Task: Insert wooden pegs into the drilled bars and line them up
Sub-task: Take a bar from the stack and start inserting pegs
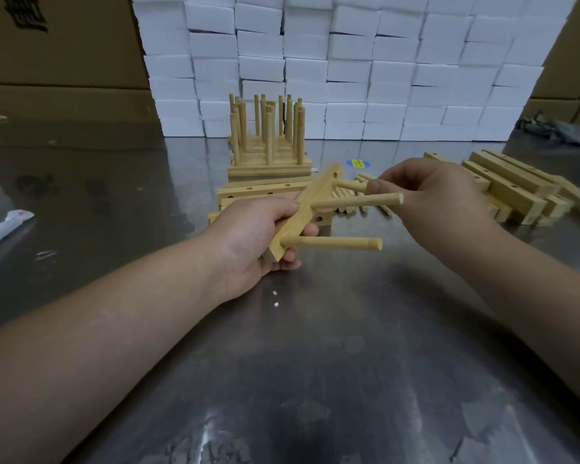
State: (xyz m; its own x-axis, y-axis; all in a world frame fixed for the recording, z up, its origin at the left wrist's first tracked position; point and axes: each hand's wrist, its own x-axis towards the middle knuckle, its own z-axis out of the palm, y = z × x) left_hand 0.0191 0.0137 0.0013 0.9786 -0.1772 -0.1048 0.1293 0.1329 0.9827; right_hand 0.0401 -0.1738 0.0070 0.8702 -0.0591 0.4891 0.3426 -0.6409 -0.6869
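Left hand (248, 236) grip clamps 2-peg bar (315, 195) above table (315, 329) — right hand (439, 195) pinches 3rd peg (350, 185) at bar's end.

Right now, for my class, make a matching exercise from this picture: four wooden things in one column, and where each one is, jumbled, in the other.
Things
1. bar with two pegs
2. third peg
3. finished bars
4. empty bars

Places
A. piled on the table, right side
B. gripped by the left hand
C. pinched by the right hand
D. standing at the back, pegs upright

Pairs: 1-B, 2-C, 3-D, 4-A
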